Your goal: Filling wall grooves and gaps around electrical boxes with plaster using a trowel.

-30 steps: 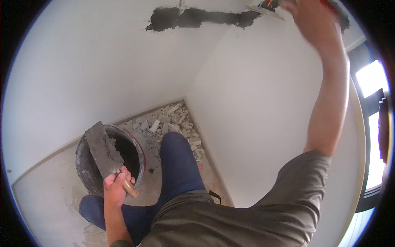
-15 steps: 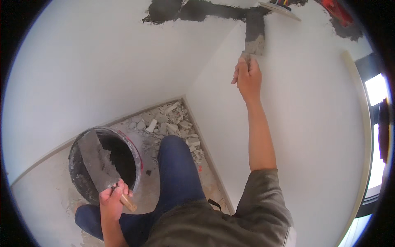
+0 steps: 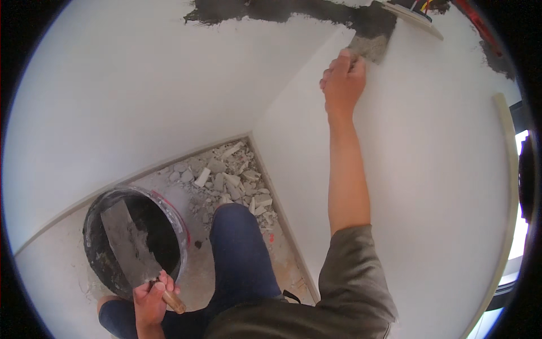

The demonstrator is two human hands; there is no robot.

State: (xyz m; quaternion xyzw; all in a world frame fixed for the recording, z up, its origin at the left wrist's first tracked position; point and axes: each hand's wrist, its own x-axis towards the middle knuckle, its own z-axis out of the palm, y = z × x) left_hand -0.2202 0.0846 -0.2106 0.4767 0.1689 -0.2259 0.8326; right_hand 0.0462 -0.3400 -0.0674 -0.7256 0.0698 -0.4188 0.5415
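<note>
My left hand point(image 3: 149, 302) grips the wooden handle of a broad, flat trowel point(image 3: 127, 240) caked with grey mortar. Its blade lies over the mouth of a black bucket point(image 3: 182, 226); dark contents show in the bucket. Up on the right-hand wall, my right hand point(image 3: 343, 85) is closed round a putty knife point(image 3: 371, 48), its handle mostly hidden by my fingers. The blade rests against a strip of dark, wet-looking mortar point(image 3: 271, 10) that runs across both walls near the corner. Grey mortar coats part of that blade.
A pale plate point(image 3: 415, 18) with coloured wires juts from the wall beside the putty knife. Broken rubble point(image 3: 231, 178) lies in the floor corner beyond my knee. A red object point(image 3: 480, 25) sits at upper right, above a pale edge strip point(image 3: 511, 169) beside a window.
The putty knife in my right hand has moved up and right, toward the wired plate, its blade now tilted. My left hand and trowel have barely shifted. The whole view has moved slightly.
</note>
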